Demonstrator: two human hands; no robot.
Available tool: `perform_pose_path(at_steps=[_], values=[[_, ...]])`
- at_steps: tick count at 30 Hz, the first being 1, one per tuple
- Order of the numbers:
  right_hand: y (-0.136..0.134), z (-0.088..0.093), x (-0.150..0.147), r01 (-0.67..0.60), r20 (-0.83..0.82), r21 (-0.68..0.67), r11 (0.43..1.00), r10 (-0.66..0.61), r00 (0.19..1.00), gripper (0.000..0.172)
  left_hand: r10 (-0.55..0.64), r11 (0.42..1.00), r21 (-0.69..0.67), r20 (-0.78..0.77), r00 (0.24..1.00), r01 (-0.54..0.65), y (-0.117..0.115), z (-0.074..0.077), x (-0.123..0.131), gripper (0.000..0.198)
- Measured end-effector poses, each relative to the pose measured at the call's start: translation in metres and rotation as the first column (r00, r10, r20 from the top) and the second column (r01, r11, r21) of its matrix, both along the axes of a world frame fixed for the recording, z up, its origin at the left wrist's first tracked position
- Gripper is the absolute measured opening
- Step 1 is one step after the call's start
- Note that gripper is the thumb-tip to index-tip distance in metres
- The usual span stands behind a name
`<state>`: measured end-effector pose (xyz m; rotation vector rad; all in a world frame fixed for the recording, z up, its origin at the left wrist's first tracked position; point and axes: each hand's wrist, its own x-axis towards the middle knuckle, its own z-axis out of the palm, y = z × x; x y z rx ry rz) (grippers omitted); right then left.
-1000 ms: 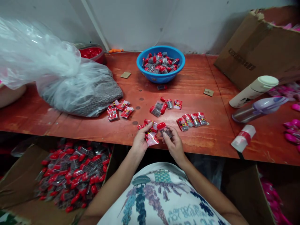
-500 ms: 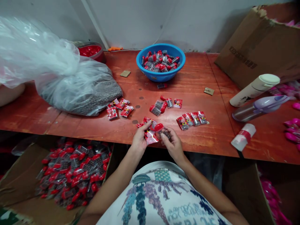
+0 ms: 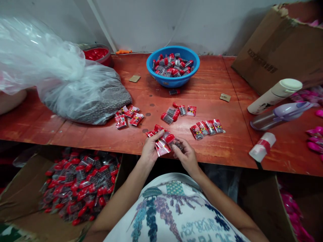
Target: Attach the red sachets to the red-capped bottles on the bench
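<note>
My left hand (image 3: pixel 150 148) is closed on several red printed packets (image 3: pixel 162 147), fanned out above the table's front edge. In my right hand (image 3: pixel 186 154) is a small clear bottle (image 3: pixel 178 145) of dark beads with a red cap; its cap end meets the packets. Just beyond lie a few more red-capped bottles (image 3: pixel 170 115) and a single red packet (image 3: pixel 191 110). To the right rests a row of red packets (image 3: pixel 206 129), and to the left a loose pile of red packets (image 3: pixel 129 116).
A blue basin (image 3: pixel 173 80) full of red-capped bottles stands at the back. Left is a large plastic bag (image 3: pixel 85 90) of dark beads. A carton (image 3: pixel 22 188) below holds many bottles. Two drink flasks (image 3: pixel 275 97) and a plastic roll (image 3: pixel 262 147) lie right, near a big carton (image 3: pixel 277 50).
My right hand has brought the bottle slightly left and down, so its red cap now overlaps the packets. The packets in my left hand have tilted a little.
</note>
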<state>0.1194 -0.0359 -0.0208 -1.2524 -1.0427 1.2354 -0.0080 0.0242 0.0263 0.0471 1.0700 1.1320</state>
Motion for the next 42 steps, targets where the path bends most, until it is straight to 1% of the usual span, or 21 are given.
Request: perform_pose_path(at_steps=[2, 5, 9, 13, 15, 19, 21, 24, 30, 32, 34, 37, 39, 42], values=[[-0.001, 0.001, -0.001, -0.004, -0.007, 0.0, 1.0, 0.004, 1.0, 0.035, -0.01, 1.0, 0.008, -0.004, 1.0, 0.01, -0.001, 0.001, 0.001, 0.006], [-0.001, 0.003, -0.002, 0.004, -0.02, 0.005, 1.0, -0.004, 1.0, 0.036, -0.031, 0.998, 0.056, -0.042, 0.999, 0.034, -0.004, 0.001, 0.002, 0.01], [0.001, 0.004, 0.001, -0.018, -0.011, 0.013, 1.0, 0.018, 1.0, 0.038, -0.031, 0.989, 0.141, -0.105, 0.994, 0.045, -0.008, -0.001, 0.002, 0.021], [0.003, 0.004, 0.006, -0.052, 0.021, 0.051, 0.997, 0.051, 0.998, 0.037, -0.063, 0.966, 0.239, -0.146, 0.987, 0.097, -0.011, -0.002, 0.001, 0.034], [0.004, 0.004, 0.008, -0.08, 0.051, 0.079, 0.994, 0.076, 0.996, 0.037, -0.052, 0.955, 0.278, -0.189, 0.981, 0.104, -0.012, -0.003, 0.001, 0.036], [0.006, 0.005, 0.013, -0.127, 0.089, 0.097, 0.987, 0.119, 0.989, 0.038, 0.013, 0.933, 0.348, -0.272, 0.962, 0.086, -0.015, -0.004, 0.002, 0.043], [0.007, 0.006, 0.015, -0.132, 0.072, 0.089, 0.987, 0.126, 0.989, 0.038, -0.006, 0.919, 0.373, -0.301, 0.954, 0.124, -0.016, -0.004, 0.0, 0.047], [0.007, 0.009, 0.016, -0.148, 0.017, 0.06, 0.987, 0.147, 0.989, 0.037, -0.059, 0.897, 0.398, -0.32, 0.945, 0.19, -0.017, -0.003, -0.003, 0.049], [0.004, 0.013, 0.015, -0.203, -0.024, 0.011, 0.979, 0.203, 0.979, 0.04, -0.074, 0.877, 0.439, -0.279, 0.957, 0.195, -0.019, -0.001, -0.005, 0.05], [0.003, 0.015, 0.015, -0.186, 0.01, 0.043, 0.982, 0.186, 0.982, 0.039, -0.062, 0.89, 0.422, -0.261, 0.963, 0.172, -0.02, 0.0, -0.004, 0.052], [0.003, 0.017, 0.016, -0.148, 0.08, 0.107, 0.983, 0.14, 0.987, 0.038, -0.063, 0.913, 0.378, -0.239, 0.969, 0.152, -0.021, 0.002, -0.003, 0.053], [0.002, 0.019, 0.016, -0.137, 0.192, 0.176, 0.975, 0.103, 0.976, 0.038, -0.105, 0.92, 0.347, -0.231, 0.967, 0.183, -0.021, 0.002, -0.002, 0.057], [0.0, 0.019, 0.015, -0.146, 0.215, 0.18, 0.973, 0.106, 0.971, 0.038, -0.103, 0.909, 0.371, -0.242, 0.965, 0.19, -0.02, 0.0, -0.003, 0.059], [0.0, 0.019, 0.013, -0.153, 0.179, 0.141, 0.978, 0.127, 0.976, 0.037, -0.053, 0.901, 0.403, -0.259, 0.964, 0.158, -0.02, -0.006, -0.002, 0.056]])
